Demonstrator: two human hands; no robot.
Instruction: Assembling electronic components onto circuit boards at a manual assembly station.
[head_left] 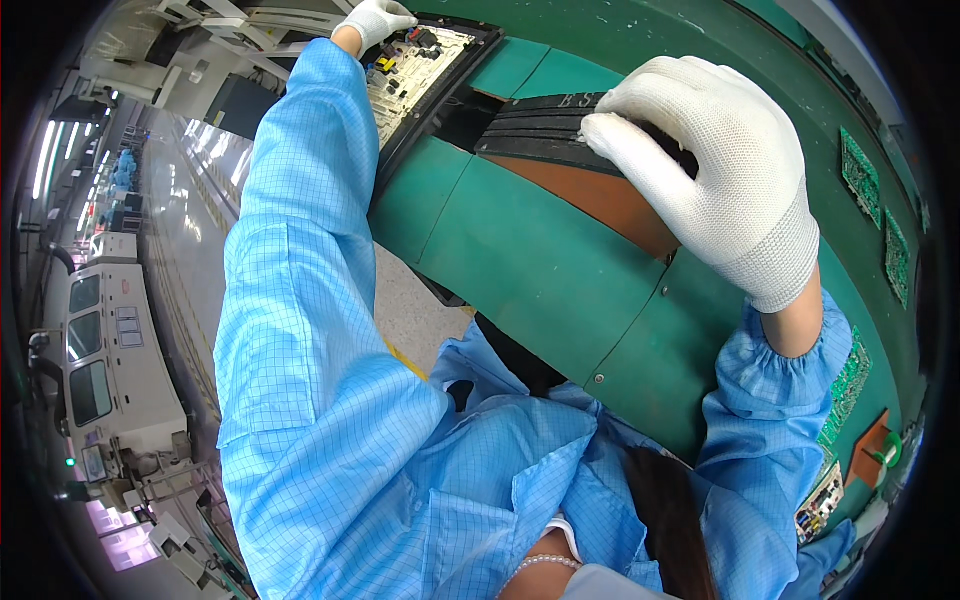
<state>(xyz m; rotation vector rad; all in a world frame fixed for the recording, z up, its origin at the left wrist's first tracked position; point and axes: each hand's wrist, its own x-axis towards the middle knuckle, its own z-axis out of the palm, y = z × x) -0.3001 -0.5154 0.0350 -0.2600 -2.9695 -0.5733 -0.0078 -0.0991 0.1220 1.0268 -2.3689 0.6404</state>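
Note:
My left hand (375, 23), in a white knit glove, is at the far end of a black-rimmed tray (408, 150). Its fingers are bent together by the tray's far edge; what they hold, if anything, is too small to make out. In the tray lies a pale circuit board (385, 108) with dark and yellow components. My right hand (715, 165), gloved the same way, curls its thumb and fingers over the right end of a stack of black bars (535, 128). The palm hides that end. Beneath the bars is a brown panel (590, 195).
Green matting (520, 245) covers the bench. Along the right edge lie several green circuit boards (860, 178) and a green tape roll (887, 450) by a brown plate (866, 448). At left, an aisle (180, 250) runs past a large white machine (120, 350).

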